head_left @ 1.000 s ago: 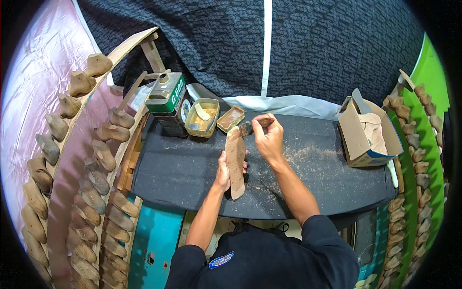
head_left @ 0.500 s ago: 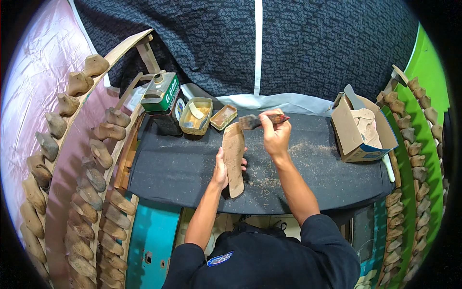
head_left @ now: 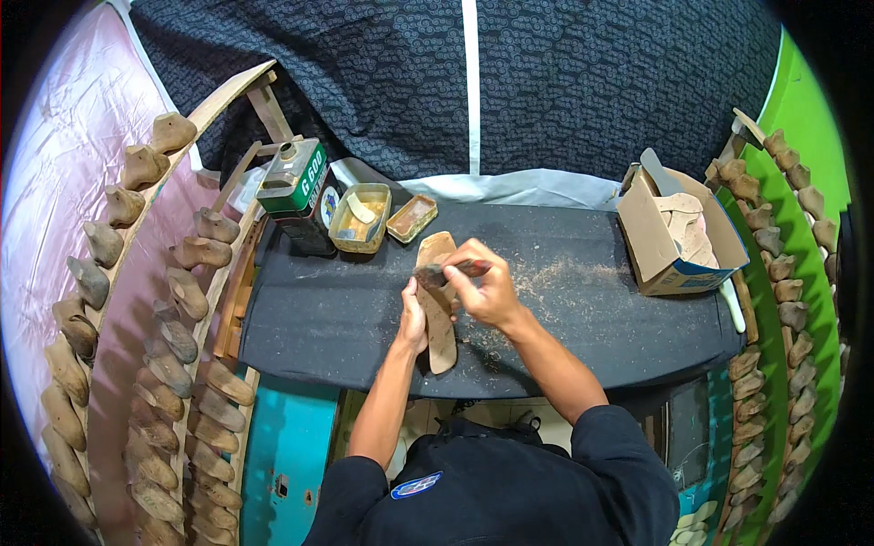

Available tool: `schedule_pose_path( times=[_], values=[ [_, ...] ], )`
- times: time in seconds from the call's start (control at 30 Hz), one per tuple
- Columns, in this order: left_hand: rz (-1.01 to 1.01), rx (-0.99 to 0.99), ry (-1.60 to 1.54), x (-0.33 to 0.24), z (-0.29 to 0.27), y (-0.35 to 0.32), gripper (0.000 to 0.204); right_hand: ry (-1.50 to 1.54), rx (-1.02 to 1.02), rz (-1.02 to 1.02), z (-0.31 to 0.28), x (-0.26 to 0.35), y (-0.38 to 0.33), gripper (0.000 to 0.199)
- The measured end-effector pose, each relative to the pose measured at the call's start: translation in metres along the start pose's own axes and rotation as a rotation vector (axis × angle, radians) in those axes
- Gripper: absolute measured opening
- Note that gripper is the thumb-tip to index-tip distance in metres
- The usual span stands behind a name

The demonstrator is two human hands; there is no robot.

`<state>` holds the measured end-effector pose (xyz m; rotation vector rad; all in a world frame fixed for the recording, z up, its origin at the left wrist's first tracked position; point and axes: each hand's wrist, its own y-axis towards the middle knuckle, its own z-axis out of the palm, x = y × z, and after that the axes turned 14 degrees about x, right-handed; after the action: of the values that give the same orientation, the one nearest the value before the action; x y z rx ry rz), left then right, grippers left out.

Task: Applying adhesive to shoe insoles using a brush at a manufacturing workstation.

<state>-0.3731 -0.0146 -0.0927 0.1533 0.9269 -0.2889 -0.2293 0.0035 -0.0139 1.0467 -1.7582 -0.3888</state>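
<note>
My left hand (head_left: 414, 317) is wrapped round a long tan insole (head_left: 442, 341), held upright over the dark tabletop, thumb along its left edge. In my right hand (head_left: 489, 289) is a short paintbrush (head_left: 472, 267) with a reddish handle. Its dark bristles lie across the upper middle of the insole, at or just above the surface, close to my left thumb. Beyond the insole stand a small open tin (head_left: 411, 219) and a larger open tub (head_left: 361, 242) with a pale spatula-like piece inside.
A green and black metal can (head_left: 296, 196) stands at the back left. On the right sits an open cardboard box (head_left: 669, 264) with insole-shaped pieces, a white-handled tool (head_left: 732, 306) beside it. Racks of wooden shoe lasts (head_left: 168, 323) flank the black-covered table (head_left: 583, 350), which is strewn with shavings.
My right hand has brought the brush down and left, from the insole's top end to its upper middle. My left hand still grips the insole. The whole view has shifted slightly.
</note>
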Motion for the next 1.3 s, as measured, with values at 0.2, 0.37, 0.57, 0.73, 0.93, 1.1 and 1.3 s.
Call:
schedule_pose_path(
  times=[0.2,0.37,0.57,0.73,0.93,1.1,1.3],
  values=[
    [0.006,0.189,0.030,0.008,-0.006,0.002,0.065,-0.101,-0.268,0.084,-0.017,-0.017,0.003,0.004],
    [-0.002,0.123,0.081,0.004,0.000,0.000,0.063,-0.308,-0.081,-0.062,-0.012,0.000,0.009,0.007],
    [-0.048,0.077,0.058,0.002,-0.010,-0.005,0.061,-0.097,0.095,-0.119,-0.011,0.001,-0.008,0.008],
    [-0.058,0.300,-0.154,0.000,-0.004,-0.002,0.070,-0.145,-0.227,-0.004,-0.024,-0.011,-0.004,0.008],
    [-0.043,0.157,-0.140,-0.003,-0.005,0.000,0.071,-0.329,-0.012,-0.171,0.000,0.001,-0.021,0.017],
    [-0.042,0.188,-0.167,-0.007,-0.013,-0.001,0.072,-0.184,0.204,-0.210,0.015,0.011,-0.049,0.028],
    [-0.107,0.144,-0.290,0.001,-0.022,0.000,0.072,-0.006,0.242,-0.069,-0.005,0.008,-0.046,0.013]
  ],
)
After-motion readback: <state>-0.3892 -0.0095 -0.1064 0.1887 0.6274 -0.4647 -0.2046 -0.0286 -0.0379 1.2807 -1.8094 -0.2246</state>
